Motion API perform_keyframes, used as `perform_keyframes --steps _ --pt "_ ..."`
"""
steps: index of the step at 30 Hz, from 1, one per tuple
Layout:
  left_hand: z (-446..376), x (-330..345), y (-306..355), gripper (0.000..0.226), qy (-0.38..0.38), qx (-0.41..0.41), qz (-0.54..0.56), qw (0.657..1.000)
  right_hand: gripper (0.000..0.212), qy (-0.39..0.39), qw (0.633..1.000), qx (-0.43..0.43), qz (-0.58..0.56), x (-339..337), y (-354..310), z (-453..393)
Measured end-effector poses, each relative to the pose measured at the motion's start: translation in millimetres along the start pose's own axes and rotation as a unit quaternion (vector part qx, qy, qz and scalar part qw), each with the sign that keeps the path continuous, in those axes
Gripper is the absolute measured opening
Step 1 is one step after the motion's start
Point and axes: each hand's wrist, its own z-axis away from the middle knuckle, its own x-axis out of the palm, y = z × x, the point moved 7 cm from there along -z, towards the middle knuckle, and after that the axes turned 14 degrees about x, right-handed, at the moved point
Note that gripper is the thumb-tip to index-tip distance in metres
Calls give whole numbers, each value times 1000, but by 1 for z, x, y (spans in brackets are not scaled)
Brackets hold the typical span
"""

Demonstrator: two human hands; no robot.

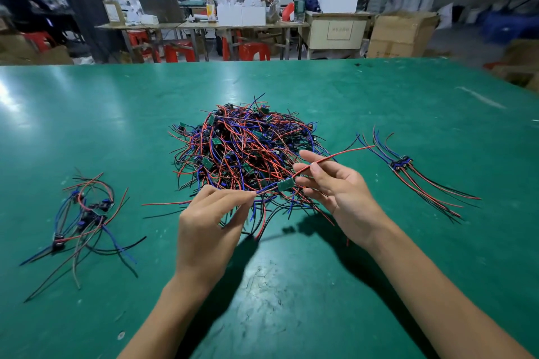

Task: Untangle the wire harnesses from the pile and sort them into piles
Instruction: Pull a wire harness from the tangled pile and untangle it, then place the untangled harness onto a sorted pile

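Green matting covers the workbench (291, 285), bare and scuffed nearest the person, under both forearms. Just above it the left hand (204, 230) pinches blue wire between thumb and fingertips, and the right hand (338, 186) pinches a red lead between thumb and forefinger, its other fingers spread loose. Between them hangs one wire harness (287, 183), its small green board just beside the right palm; its long axis runs from the left fingertips up and to the right, the red lead reaching out past the right hand. The board end is nearer the right hand, so the lift clear probably falls to that side, though dark and red strands below the board cross it and I cannot tell whether they belong to it or to the heap. Directly beyond both hands lies the tangled pile (248, 146) of red, blue and black wires, touching the held harness at its near edge. Well out to the left of the left hand sits a loose sorted pile (87, 213); out to the right of the right hand lies a straighter sorted bundle (408, 166). Beyond the bench, other workers sit at tables (204, 26) with red stools (253, 51).
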Motion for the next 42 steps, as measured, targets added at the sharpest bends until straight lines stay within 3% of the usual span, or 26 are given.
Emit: perform_keyframes --steps 10,18,21,26,30,37,42 --pt "3 2 -4 11 1 -53 -19 998 16 61 998 -17 -7 -8 -5 1" --pt "3 4 -9 11 -21 -131 -22 991 6 142 984 -26 -106 -36 -14 0" --pt "7 5 -17 11 -18 -174 1 985 6 174 962 -66 -200 -59 -30 2" --pt "7 6 -16 13 -14 -196 19 980 4 246 890 -136 -358 -117 -46 9" --pt "8 8 -16 17 -25 -205 21 978 36 280 867 -60 -407 -143 -24 7" --pt "8 9 -17 25 -45 -201 -13 978 46 293 871 -37 -393 -134 -22 11" --pt "16 17 -27 18 -110 -252 -25 961 35 240 873 -6 -425 -117 -21 5"
